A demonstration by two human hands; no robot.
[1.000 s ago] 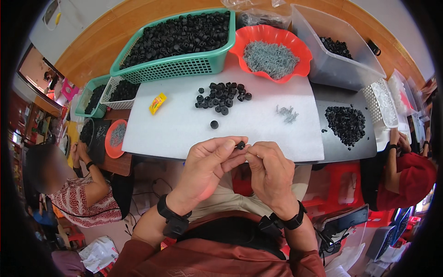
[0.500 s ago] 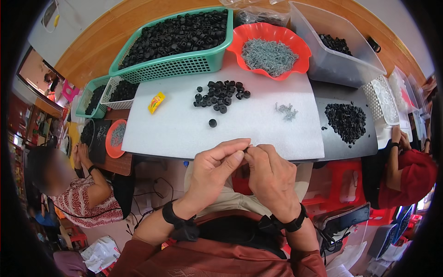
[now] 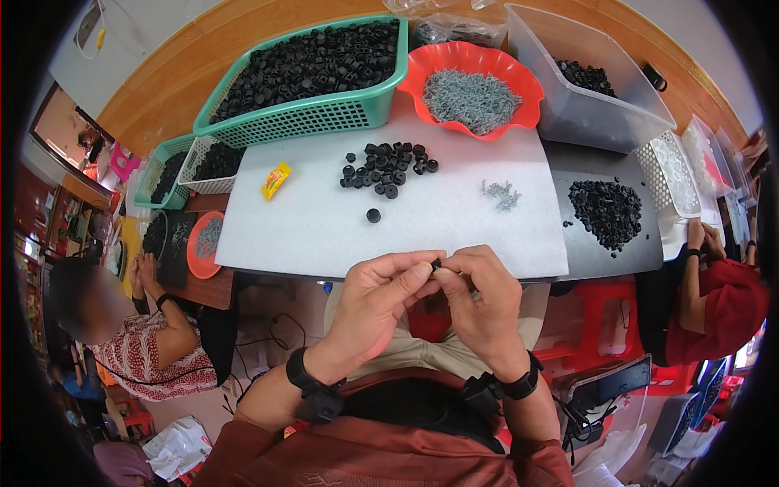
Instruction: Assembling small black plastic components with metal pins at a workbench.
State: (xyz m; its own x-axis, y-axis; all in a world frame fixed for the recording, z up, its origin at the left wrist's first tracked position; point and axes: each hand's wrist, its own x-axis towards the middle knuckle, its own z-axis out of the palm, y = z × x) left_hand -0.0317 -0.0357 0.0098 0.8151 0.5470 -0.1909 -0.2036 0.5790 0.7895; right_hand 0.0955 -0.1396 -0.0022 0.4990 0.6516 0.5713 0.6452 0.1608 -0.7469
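Observation:
Just off the near edge of the white foam-topped table, my two hands meet at their fingertips. My left hand pinches a small black plastic part between thumb and forefinger. From the other side, the thumb and forefinger of my right hand close on the same part; the fingers cover most of it. Beyond my hands one black knob-like piece lies apart from a loose cluster of black pieces. To the right is a little heap of silver screws.
A green basket of black pieces, a red scalloped bowl of screws and a clear bin line the back. A yellow packet lies left. Small black parts are piled on a dark board at right. People sit on both sides.
My right hand's fingers have turned and opened slightly away from the pinch, so more of the black part shows between my fingertips. The things on the table stay put.

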